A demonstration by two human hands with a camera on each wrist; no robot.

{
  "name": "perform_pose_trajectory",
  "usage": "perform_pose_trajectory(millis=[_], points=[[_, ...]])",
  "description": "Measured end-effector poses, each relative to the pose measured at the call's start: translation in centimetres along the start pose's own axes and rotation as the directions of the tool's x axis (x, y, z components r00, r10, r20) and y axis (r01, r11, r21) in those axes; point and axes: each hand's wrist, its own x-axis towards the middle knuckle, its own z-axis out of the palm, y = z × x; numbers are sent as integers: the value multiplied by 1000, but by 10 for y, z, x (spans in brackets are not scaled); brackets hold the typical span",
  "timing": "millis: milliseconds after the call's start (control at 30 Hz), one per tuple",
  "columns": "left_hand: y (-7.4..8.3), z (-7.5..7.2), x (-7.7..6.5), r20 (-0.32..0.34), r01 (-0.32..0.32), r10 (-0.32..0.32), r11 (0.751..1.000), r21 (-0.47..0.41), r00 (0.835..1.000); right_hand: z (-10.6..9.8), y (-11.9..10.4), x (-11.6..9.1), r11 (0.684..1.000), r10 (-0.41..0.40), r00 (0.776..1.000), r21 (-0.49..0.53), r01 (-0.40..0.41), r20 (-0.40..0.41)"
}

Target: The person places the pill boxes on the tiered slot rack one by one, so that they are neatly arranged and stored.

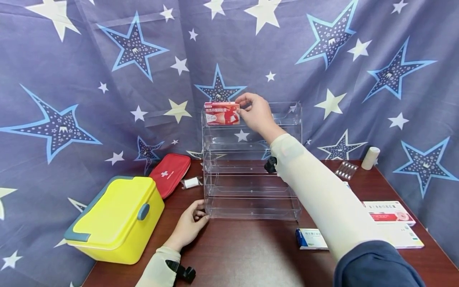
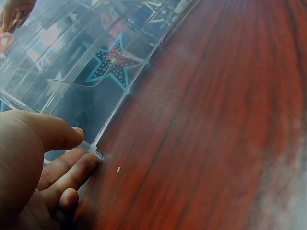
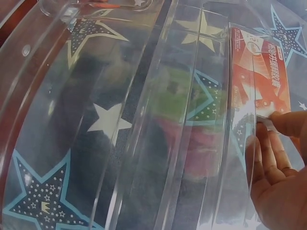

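On top shelf (image 1: 288, 120), right hand (image 1: 257, 114) pinches red box (image 1: 219, 114)

Yellow lidded case (image 1: 116, 213) sits left on brown tabletop (image 1: 247, 251), red pouch (image 1: 170, 175) behind it, white wrapped item (image 1: 191, 182) beside the pouch; right side has blister pack (image 1: 346, 170) near a pale cylinder (image 1: 371, 158), red-and-white carton (image 1: 390, 213) and blue-and-white carton (image 1: 311, 239) nearer the front, starry curtain (image 1: 118, 93) behind.

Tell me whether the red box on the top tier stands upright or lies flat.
Upright: in the head view the red box turns its broad printed face toward the camera, the lettering roughly level.
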Motion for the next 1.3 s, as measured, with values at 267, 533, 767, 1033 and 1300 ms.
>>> perform_pose_trajectory(millis=[267, 533, 767, 1033, 1300], points=[[1, 1, 0, 4, 7, -7, 1000, 9, 1000, -12, 3, -10, 997, -65, 998, 48, 64, 19], [1, 1, 2, 3, 8, -8, 1000, 22, 1000, -64, 30, -50, 976, -168, 985, 130, 172, -39], [2, 0, 0, 1, 2, -2, 1000, 4, 1000, -127, 86, -106, 970, -179, 965, 131, 205, -190], [2, 0, -1, 1, -3, 3, 1000, -1, 1000, -188, 198, -154, 999, 41, 986, 23, -37, -160], [0, 1, -1, -1, -10, 10, 1000, -10, 1000, -208, 310, -185, 936, 336, 927, -167, -309, 167]])
